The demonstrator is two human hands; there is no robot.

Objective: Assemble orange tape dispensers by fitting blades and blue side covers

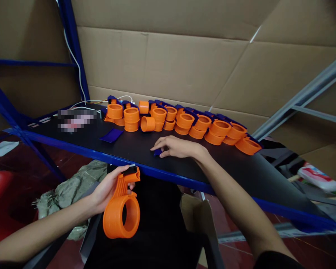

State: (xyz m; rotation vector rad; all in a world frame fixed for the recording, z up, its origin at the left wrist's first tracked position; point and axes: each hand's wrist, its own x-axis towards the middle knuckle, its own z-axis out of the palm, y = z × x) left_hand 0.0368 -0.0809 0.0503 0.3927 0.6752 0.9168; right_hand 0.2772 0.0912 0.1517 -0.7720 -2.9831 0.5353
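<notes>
Gripping an orange tape dispenser (121,211) in the left hand (108,191) — fingers closed round its handle, the big ring hanging below the fist, just under the near blue edge of the table (240,164), probably so the handle's black-tipped top end stays turned up toward the table. Resting the right hand (177,147) flat-ish on the black tabletop, up and to the right of the left one, fingertips curled down and pinching at a small blue piece (157,152) that is showing only partly beneath them; not possible to tell whether it is lifted or merely touched. Lying to the left of that hand, a flat blue plate (111,135), loose and apart from everything else. Running beyond both hands, a long row of orange dispensers (184,123) with blue parts already on them, packed touching one another along the far side — seemingly parked there out of the way, leaving the near strip free for the hands. Standing behind the row, sheets of brown cardboard (168,52) as a backing wall. Trailing down at the far left, a white cable (72,52) along the blue rack post. Lying below the left forearm, a crumpled grey-green sack (72,190) on the floor.
</notes>
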